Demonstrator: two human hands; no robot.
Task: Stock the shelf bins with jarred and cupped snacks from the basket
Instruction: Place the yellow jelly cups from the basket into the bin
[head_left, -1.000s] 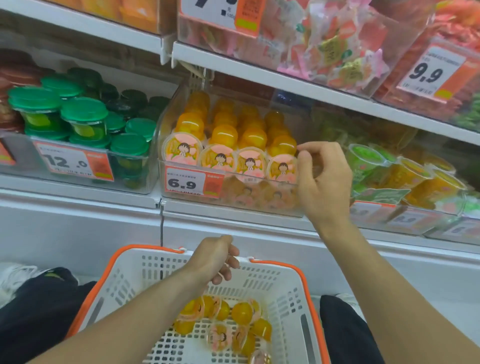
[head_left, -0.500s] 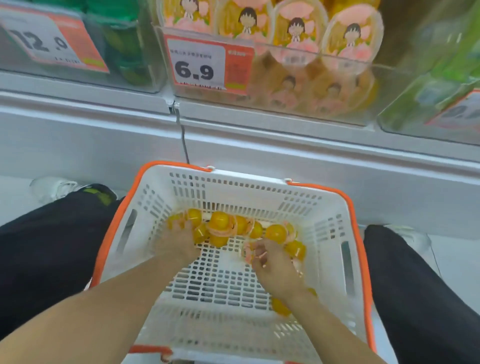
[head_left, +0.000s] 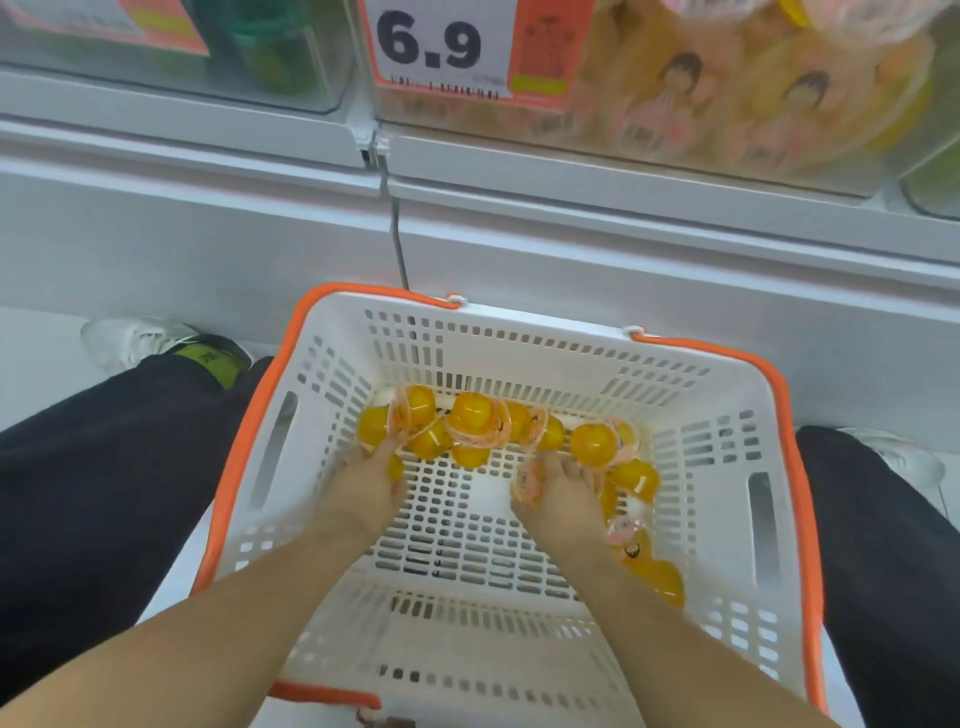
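Note:
A white basket with an orange rim (head_left: 691, 395) sits between my legs, with several orange jelly cups (head_left: 472, 415) heaped along its far side and right side. Both hands are down inside it. My left hand (head_left: 371, 486) lies over cups at the left end of the heap, its fingers curled around a cup (head_left: 395, 467). My right hand (head_left: 558, 493) grips a cup with a pink lid (head_left: 527, 480) near the middle. Above, a clear shelf bin (head_left: 727, 119) holds the same cups behind a 6.9 price tag (head_left: 457, 49).
A second clear bin with green-lidded jars (head_left: 270, 47) stands at the upper left. The white shelf front (head_left: 571, 218) runs across just beyond the basket. My legs in black trousers and white shoes (head_left: 135, 340) flank the basket on a white floor.
A second ago my right hand was up at the shelf bin and the left hovered over the basket. The view has tilted down and both hands now grasp cups inside the basket.

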